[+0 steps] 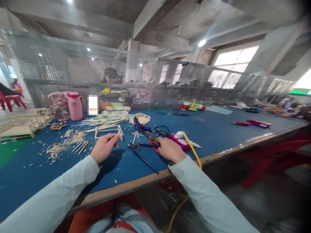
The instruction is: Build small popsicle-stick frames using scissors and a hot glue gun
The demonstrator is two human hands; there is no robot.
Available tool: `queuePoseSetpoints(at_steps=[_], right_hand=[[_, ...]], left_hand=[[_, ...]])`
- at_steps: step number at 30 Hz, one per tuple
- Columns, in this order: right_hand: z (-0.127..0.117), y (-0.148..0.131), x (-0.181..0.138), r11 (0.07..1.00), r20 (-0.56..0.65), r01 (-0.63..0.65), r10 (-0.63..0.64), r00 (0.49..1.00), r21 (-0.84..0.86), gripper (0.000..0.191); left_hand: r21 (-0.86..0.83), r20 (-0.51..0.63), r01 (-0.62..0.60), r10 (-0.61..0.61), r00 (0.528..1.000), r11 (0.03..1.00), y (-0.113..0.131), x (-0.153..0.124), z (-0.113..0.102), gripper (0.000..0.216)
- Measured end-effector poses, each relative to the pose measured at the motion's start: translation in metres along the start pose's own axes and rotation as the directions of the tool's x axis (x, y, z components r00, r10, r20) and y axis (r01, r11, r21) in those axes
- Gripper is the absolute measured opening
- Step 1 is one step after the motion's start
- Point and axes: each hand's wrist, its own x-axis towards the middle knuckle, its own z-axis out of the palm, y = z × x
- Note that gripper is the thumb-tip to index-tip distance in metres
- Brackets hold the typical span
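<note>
My left hand [104, 147] is closed in a pinch beside a small frame of wooden sticks [109, 128]; what its fingertips hold is too small to make out. Over the red-handled scissors [154, 149], my right hand [170, 149] is curled with its fingers on the handles. Dark pliers [143, 158] lie spread just left of that hand, one handle reaching toward it. A blue glue gun or clamp-like tool [141, 125] rests behind them. Near the right wrist is a purple and white tool [179, 139]. Several short sticks [80, 147] lie left of my left hand.
Wood scraps [62, 145] litter the blue table [194, 129]. Bundled sticks [114, 115], a wooden tray [139, 118], a pink flask [74, 106] and wooden models [20, 124] stand farther back. A yellow cord [193, 150] hangs over the front edge. Behind a perforated screen [80, 64] sits another person.
</note>
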Motion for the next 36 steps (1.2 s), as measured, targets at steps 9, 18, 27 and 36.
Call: queuePoseSetpoints(at_steps=[9, 18, 27, 36], right_hand=[[-0.020, 0.012, 0.001, 0.983, 0.013, -0.038, 0.041, 0.999, -0.180, 0.041], [-0.053, 0.026, -0.037, 0.992, 0.081, -0.093, 0.100, 0.992, -0.087, 0.032], [-0.039, 0.024, -0.015, 0.949, -0.131, -0.306, 0.314, 0.940, 0.075, 0.042], [-0.026, -0.017, -0.029, 0.348, -0.198, 0.217, -0.091, 0.976, 0.912, 0.045]], left_hand=[[-0.016, 0.054, -0.026, 0.027, 0.998, 1.000, 0.004, -0.003, 0.001, 0.041], [-0.020, 0.041, -0.065, 0.065, 0.997, 0.998, 0.005, -0.002, 0.001, 0.041], [0.077, 0.024, -0.102, 0.101, 0.995, 0.992, 0.005, -0.002, -0.001, 0.037], [0.058, 0.049, -0.092, 0.089, 0.995, 0.994, 0.008, -0.005, -0.001, 0.039]])
